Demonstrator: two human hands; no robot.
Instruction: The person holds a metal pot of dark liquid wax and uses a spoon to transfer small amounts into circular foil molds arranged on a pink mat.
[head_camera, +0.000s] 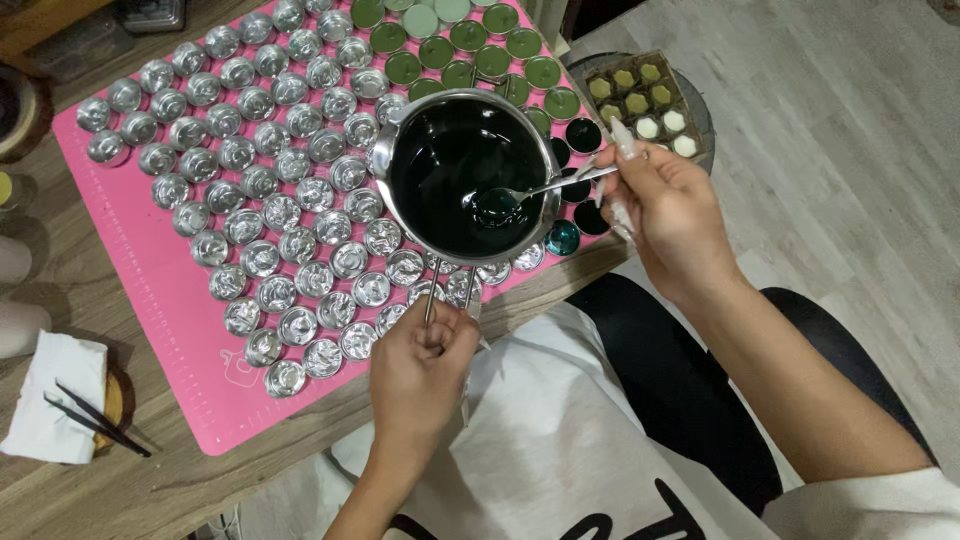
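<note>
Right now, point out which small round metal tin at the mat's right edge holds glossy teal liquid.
The small round tin by the pouring pot's lower right rim; its neighbours look black or matte green.

A: The round steel pouring pot (465, 180) looks like polished metal, bright at the rim, and the dark green liquid (450, 165) inside is glossy as glass.

B: The thin metal spoon (545, 188) shines the same way. The small round tin cups (270, 215) are silvery foil-like metal, crinkled and reflective.

A: They sit on a pink mat (180, 330), matt and smooth like silicone, over a wooden table (60, 300) with visible grain.

B: The white cloth (50, 395) looks soft and matt.
</note>
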